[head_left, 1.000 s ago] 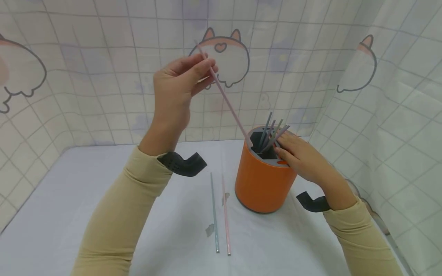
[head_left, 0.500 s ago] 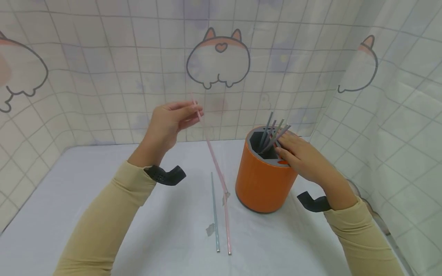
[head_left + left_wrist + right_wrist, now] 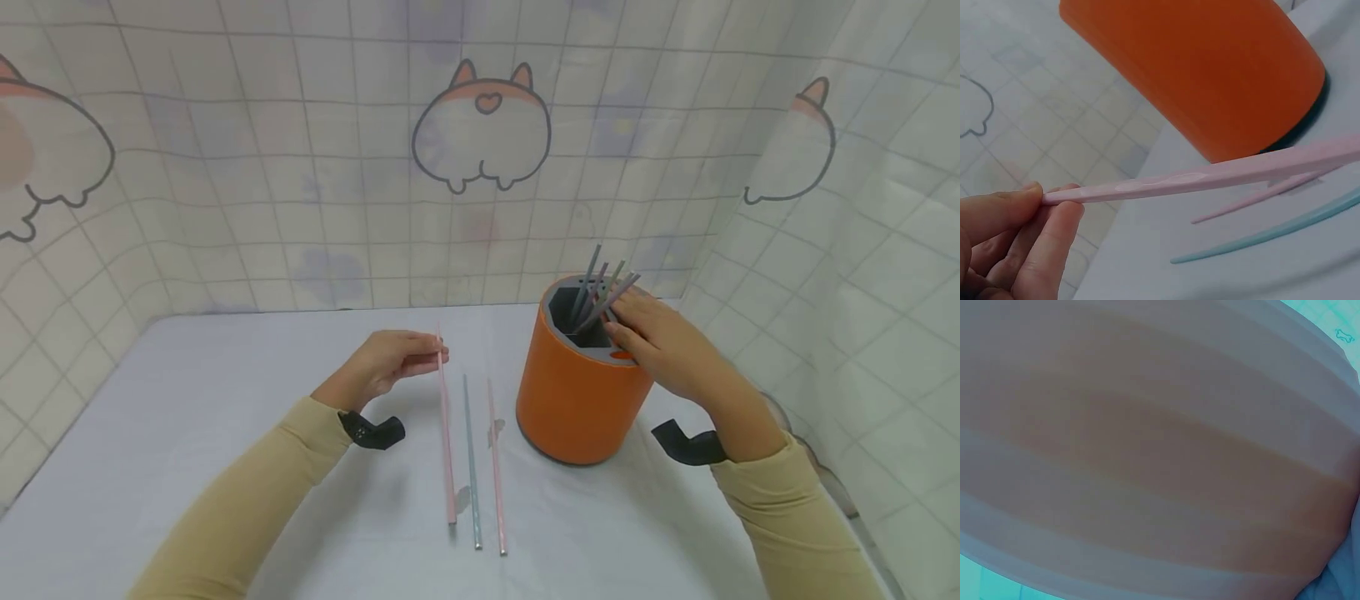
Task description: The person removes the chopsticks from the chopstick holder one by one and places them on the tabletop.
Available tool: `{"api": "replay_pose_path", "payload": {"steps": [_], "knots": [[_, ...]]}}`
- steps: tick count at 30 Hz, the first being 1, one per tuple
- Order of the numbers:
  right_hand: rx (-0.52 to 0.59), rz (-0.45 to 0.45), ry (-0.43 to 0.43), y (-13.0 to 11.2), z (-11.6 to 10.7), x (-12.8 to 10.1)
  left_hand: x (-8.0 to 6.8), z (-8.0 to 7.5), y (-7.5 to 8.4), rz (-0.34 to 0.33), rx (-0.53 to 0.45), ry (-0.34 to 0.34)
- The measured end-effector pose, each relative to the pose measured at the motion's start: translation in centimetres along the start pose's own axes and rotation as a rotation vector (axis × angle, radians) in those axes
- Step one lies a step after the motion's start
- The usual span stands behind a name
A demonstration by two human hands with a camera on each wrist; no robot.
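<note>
Three sticks [image 3: 471, 467] on table; one orange holder [image 3: 577, 400]

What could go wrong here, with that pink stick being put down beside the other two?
The left hand pinches the pink stick only at its far end, so it might roll against the blue stick close beside it. The right hand rests on the rim of the orange holder, touching the leaning sticks; a nudge could tip them out.
</note>
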State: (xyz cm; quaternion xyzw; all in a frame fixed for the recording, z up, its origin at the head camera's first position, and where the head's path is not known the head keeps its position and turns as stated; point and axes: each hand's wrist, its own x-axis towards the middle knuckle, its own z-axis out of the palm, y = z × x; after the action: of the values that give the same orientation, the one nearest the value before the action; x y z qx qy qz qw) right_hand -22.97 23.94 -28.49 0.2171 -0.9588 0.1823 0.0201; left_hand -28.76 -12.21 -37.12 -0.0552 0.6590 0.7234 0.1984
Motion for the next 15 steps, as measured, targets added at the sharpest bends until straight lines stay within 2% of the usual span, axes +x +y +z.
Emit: {"api": "replay_pose_path", "payload": {"steps": [7,15], "knots": [[-0.005,-0.016,0.006,0.1,0.0,-0.2,0.4,0.0,-3.0,-0.054,-0.007,-0.035],[-0.005,-0.020,0.015,0.2,0.2,0.0,1.3,-0.1,-5.1,-0.075,-0.023,-0.025]]}}
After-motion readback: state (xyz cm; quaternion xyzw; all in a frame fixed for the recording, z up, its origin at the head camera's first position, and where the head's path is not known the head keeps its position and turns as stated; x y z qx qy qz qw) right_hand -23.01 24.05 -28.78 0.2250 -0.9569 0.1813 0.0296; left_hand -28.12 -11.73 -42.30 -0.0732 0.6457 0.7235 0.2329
